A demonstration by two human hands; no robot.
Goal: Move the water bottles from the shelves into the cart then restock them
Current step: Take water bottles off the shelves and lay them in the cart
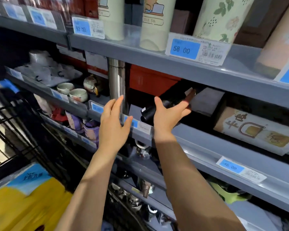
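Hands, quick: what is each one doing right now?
Left hand: open, fingers straight, beside the steel bottle.
Right hand: holding the black bottle, which lies tilted.

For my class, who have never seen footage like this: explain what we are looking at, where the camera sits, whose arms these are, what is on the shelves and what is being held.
There is no machine here. The one picture comes from a camera worn on a person's head, looking forward and down, so the two bare arms are that person's own. They stand at grey shop shelves with blue price tags. The right hand grips a black water bottle lying tilted at the middle shelf's edge. The left hand is open, fingers straight, in front of an upright steel bottle; whether it touches it I cannot tell. Cream patterned bottles stand on the shelf above, and small ceramic cups sit to the left. A black wire cart is at lower left.
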